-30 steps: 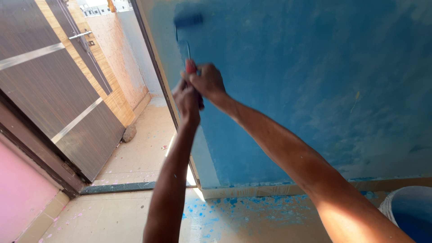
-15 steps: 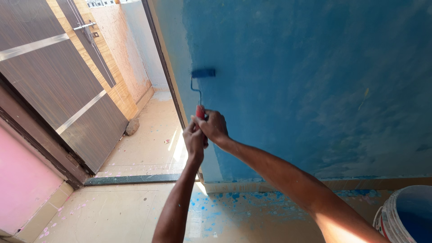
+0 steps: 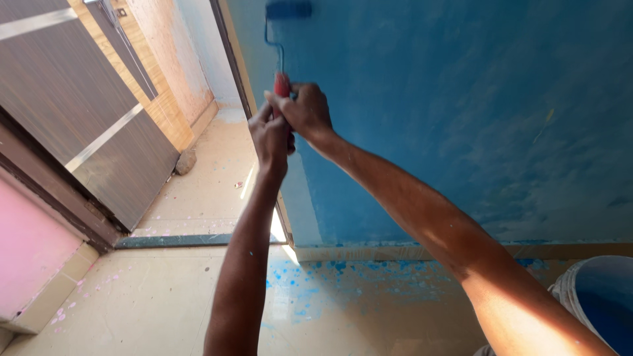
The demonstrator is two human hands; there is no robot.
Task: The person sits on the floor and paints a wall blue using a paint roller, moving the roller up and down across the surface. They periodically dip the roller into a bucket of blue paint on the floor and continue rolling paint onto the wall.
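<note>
Wall (image 3: pixel 461 99) on the right, door (image 3: pixel 79 125) far left — bucket (image 3: pixel 593 296) near right, on the floor (image 3: pixel 165 296).

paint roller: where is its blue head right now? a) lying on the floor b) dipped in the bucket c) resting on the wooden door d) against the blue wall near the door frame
d: the paint roller has its head high against the blue wall beside the door frame, with both hands, left hand and right hand, gripping its red handle; the bucket sits low at the right.
</note>
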